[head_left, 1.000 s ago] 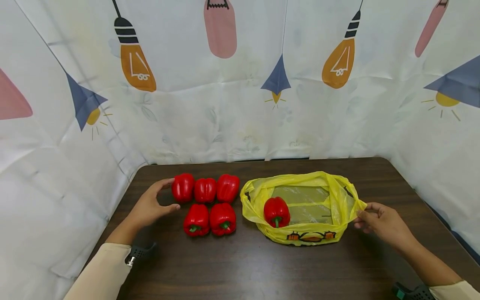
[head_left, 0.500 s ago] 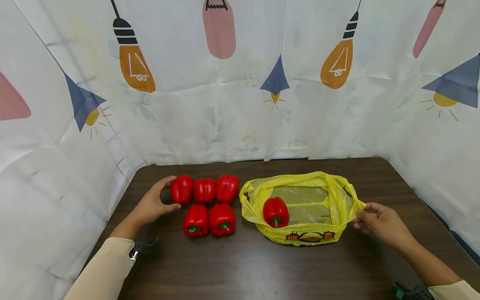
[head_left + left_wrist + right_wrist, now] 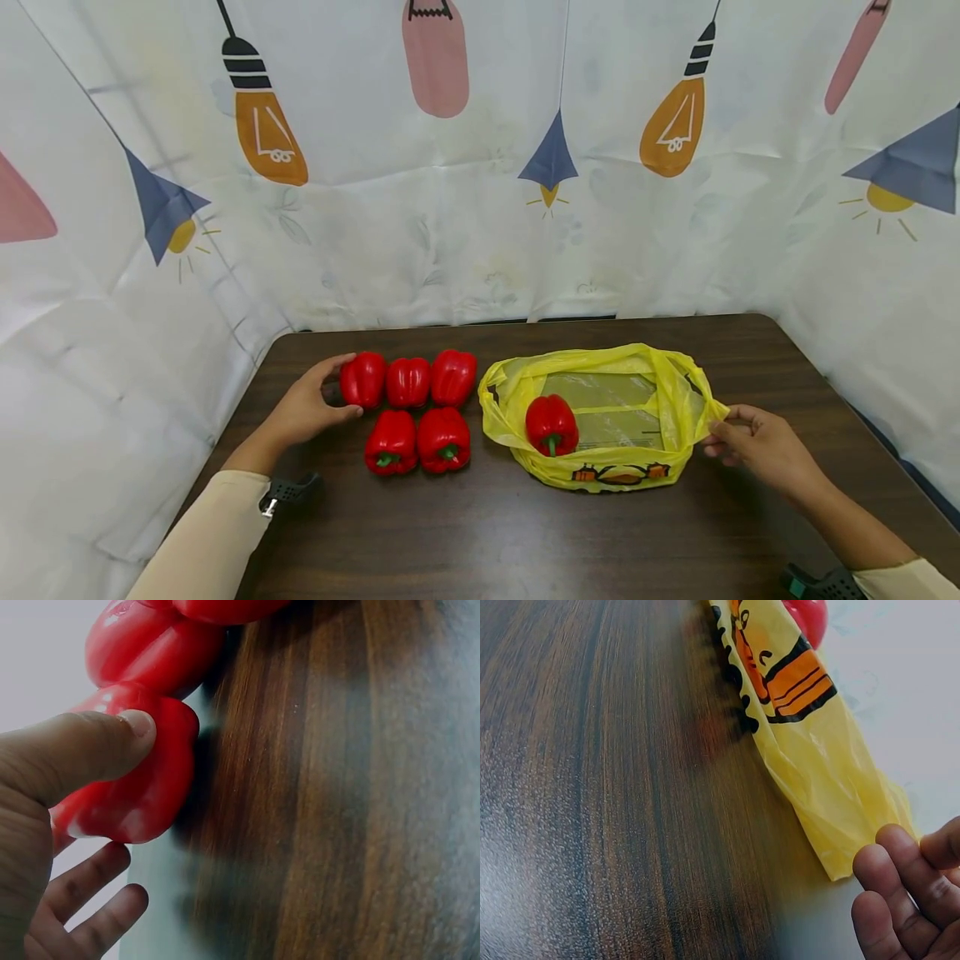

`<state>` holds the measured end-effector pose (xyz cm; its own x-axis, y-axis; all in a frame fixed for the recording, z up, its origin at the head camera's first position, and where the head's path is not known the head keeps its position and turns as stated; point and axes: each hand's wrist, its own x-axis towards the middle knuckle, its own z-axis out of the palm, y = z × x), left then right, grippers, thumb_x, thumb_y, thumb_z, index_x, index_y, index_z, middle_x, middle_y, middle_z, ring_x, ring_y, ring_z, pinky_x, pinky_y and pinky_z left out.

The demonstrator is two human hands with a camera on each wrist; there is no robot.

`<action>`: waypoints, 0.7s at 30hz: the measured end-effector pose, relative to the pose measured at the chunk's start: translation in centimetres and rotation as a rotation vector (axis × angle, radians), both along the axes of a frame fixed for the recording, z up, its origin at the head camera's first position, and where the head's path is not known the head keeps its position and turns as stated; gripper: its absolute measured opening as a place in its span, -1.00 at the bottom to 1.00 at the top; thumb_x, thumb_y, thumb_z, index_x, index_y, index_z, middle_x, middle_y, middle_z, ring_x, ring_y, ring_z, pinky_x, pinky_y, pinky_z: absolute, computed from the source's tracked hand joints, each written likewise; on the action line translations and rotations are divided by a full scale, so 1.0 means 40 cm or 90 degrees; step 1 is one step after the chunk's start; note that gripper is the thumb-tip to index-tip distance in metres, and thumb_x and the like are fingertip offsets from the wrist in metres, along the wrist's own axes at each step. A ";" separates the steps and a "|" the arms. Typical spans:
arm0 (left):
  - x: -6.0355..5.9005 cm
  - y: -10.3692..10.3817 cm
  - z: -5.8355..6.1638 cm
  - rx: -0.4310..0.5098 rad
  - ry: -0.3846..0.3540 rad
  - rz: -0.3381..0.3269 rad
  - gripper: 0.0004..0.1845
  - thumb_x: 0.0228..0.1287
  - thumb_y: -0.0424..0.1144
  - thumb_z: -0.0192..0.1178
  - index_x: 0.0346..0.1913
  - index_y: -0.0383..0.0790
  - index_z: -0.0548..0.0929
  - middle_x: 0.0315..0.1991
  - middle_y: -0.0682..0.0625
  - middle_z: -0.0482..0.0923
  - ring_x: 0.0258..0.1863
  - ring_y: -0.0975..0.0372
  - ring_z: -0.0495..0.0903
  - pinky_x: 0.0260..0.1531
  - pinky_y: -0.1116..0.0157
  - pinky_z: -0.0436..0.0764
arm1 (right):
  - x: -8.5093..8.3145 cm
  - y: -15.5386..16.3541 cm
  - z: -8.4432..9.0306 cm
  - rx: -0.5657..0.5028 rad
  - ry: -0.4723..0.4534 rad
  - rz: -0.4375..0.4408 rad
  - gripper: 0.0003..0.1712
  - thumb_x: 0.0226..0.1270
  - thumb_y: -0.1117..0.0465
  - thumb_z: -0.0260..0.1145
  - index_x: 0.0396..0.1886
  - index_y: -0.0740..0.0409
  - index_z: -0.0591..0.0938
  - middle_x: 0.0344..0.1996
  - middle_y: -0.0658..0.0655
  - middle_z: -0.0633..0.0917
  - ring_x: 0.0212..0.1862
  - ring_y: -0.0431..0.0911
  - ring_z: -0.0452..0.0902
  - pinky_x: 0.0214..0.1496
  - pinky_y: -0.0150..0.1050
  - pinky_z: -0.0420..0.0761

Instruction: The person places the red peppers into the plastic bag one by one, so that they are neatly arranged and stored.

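My left hand (image 3: pixel 306 407) is at the red bell pepper (image 3: pixel 363 380) in the back row's left end, pinching it. In the left wrist view the thumb lies across this bell pepper (image 3: pixel 154 791), with two fingers extended below it. My right hand (image 3: pixel 768 446) pinches the right corner of a yellow plastic bag (image 3: pixel 622 477) between thumb and fingers. The bag's mouth is spread wide. Inside, toward its left, sits another red bell pepper (image 3: pixel 552 423) with a green stem. The right wrist view shows the bag's printed side (image 3: pixel 832 772) beside the curled fingertips.
Several more red bell peppers stand close together on the dark wooden table (image 3: pixel 480 542), including a front-row bell pepper (image 3: pixel 444 440) and a back-row bell pepper (image 3: pixel 454 377). A white printed cloth (image 3: pixel 480 233) hangs behind the table and along its sides.
My left fingertips have moved slightly right, in against the left-end bell pepper, which has shifted very little. My right hand and the bag stay nearly still.
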<state>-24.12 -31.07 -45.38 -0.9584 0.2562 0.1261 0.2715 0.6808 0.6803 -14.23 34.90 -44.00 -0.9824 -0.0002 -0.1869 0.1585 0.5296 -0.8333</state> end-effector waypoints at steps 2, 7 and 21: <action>0.003 -0.002 0.001 -0.002 0.004 0.006 -0.05 0.10 -0.25 0.57 0.52 -0.24 0.29 0.35 -0.33 0.36 0.23 -0.23 0.47 0.18 -0.22 0.51 | 0.001 0.000 -0.001 -0.001 -0.001 0.000 -0.52 0.63 0.07 0.17 0.14 0.46 0.48 -0.24 0.21 0.79 -0.22 -0.03 0.74 -0.23 -0.14 0.72; 0.013 -0.014 0.012 -0.004 0.008 0.021 -0.07 0.10 -0.16 0.58 0.50 -0.25 0.33 0.32 -0.31 0.40 0.19 -0.20 0.50 0.17 -0.21 0.52 | 0.003 0.001 -0.002 0.000 0.001 0.001 -0.52 0.63 0.07 0.17 0.15 0.46 0.47 -0.24 0.22 0.79 -0.22 -0.02 0.74 -0.24 -0.14 0.72; 0.037 -0.009 0.093 0.005 0.006 0.019 -0.05 0.13 -0.07 0.58 0.52 -0.18 0.31 0.32 -0.28 0.39 0.05 -0.17 0.63 -0.12 0.01 0.73 | 0.003 0.002 -0.001 0.008 0.015 -0.004 -0.50 0.63 0.06 0.17 0.17 0.47 0.47 -0.25 0.20 0.79 -0.24 -0.05 0.73 -0.26 -0.14 0.72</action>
